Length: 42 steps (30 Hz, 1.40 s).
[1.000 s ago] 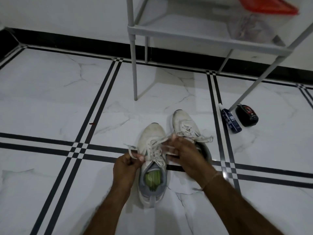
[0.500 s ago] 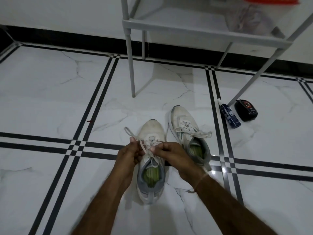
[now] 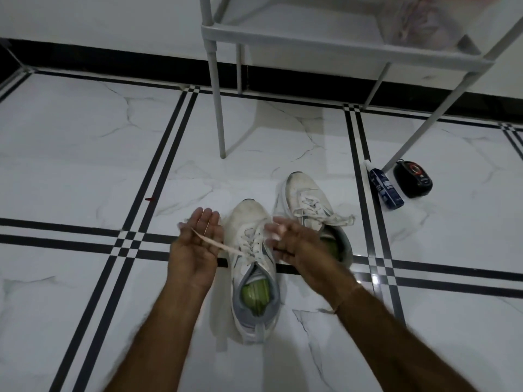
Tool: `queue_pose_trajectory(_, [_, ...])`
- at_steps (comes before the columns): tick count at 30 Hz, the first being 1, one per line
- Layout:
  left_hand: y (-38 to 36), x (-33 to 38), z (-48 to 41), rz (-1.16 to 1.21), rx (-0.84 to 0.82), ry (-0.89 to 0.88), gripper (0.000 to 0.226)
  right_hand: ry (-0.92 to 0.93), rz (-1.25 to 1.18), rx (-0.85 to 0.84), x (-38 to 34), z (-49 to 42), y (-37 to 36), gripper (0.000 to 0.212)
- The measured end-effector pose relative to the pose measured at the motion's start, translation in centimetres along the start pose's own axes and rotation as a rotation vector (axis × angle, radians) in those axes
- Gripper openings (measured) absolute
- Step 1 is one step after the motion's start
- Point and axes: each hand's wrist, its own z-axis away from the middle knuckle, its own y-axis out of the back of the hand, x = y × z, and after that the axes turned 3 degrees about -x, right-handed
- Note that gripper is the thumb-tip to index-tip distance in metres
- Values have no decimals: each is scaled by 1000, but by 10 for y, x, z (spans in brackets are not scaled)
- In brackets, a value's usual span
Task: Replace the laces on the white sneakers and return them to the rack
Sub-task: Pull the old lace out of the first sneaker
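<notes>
Two white sneakers stand side by side on the marble floor. The nearer sneaker (image 3: 250, 219) has a green insole and sits between my hands. My left hand (image 3: 198, 247) is beside it, palm up with fingers straight, and a white lace (image 3: 218, 245) runs from the eyelets across the palm. My right hand (image 3: 294, 241) hovers over the shoe's right edge; its fingers are motion-blurred and look stretched out, with no lace visible in them. The other sneaker (image 3: 304, 193) lies behind it, its laces tied and trailing to the right.
The grey shoe rack (image 3: 283, 35) stands ahead, its legs (image 3: 219, 108) on the floor just beyond the shoes. A blue bottle (image 3: 385, 188) and a black round case (image 3: 413, 179) lie by the right leg. A clear container (image 3: 418, 24) sits on the shelf.
Both hands pinched the laces over the near sneaker half a second ago. Now they have spread apart; the left palm has turned up and opened, with the lace lying across it.
</notes>
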Motion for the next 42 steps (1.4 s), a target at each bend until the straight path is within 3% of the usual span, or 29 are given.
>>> queue_pose_trajectory(4, [7,-27,1,-521,62,12,43,151,246,-32,19,8,-12,23])
queue_pose_trajectory(8, [22,-39,18,-693,-43,-85,35,397,700,-12,28,4,-13,23])
queue_pose_trajectory(10, [28,-40,28,-846,-136,-198,30,403,625,22,31,1,-16,15])
queue_pose_trajectory(12, [33,-46,36,-1001,-165,-269,17,298,457,14,29,-1,-17,18])
queue_pose_trajectory(14, [41,-53,42,-1103,-156,-290,26,208,382,-11,27,-4,-15,23])
queue_pose_trajectory(17, [46,-58,43,-1117,-79,-345,30,96,356,-16,20,-6,-17,29])
queue_pose_trajectory(20, [41,-60,43,-1127,-79,-347,26,4,170,34,18,-11,-28,22])
queue_pose_trajectory(23, [39,-58,43,-1138,-54,-327,25,98,154,97,23,-10,-25,21])
queue_pose_trajectory(27, [35,-54,45,-1068,-67,-281,21,248,309,-45,37,8,-3,9])
queue_pose_trajectory(30, [33,-54,47,-1025,-98,-234,18,334,437,-9,42,5,4,10])
queue_pose_trajectory(33, [28,-52,49,-1014,-119,-213,17,292,481,22,44,2,0,7])
queue_pose_trajectory(39, [25,-44,40,-1135,-212,-161,9,21,-86,-99,22,19,-11,40])
queue_pose_trajectory(42, [21,-37,39,-1127,-264,-17,3,-23,-172,-35,6,20,-14,29])
